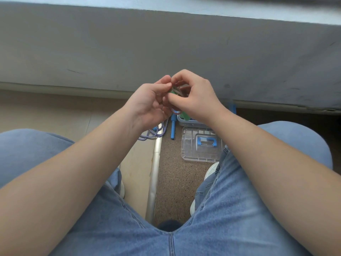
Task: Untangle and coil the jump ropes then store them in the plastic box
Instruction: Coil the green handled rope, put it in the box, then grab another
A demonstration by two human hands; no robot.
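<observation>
My left hand (149,104) and my right hand (195,97) meet in front of me, both pinching a small bundle with green handles (172,92) and a coiled red-and-blue rope (176,112); most of it is hidden by my fingers. Below on the floor lies a purple-and-white rope (156,132) with a blue handle (172,129). The clear plastic box (186,122) sits behind my right wrist, mostly hidden. Its clear lid (201,145) with a blue grip lies on the floor beside it.
I sit with both knees in jeans at the sides, white shoes (211,171) on the floor. A metal strip (155,174) divides pale floor from speckled brown mat. A grey wall (166,52) rises just ahead.
</observation>
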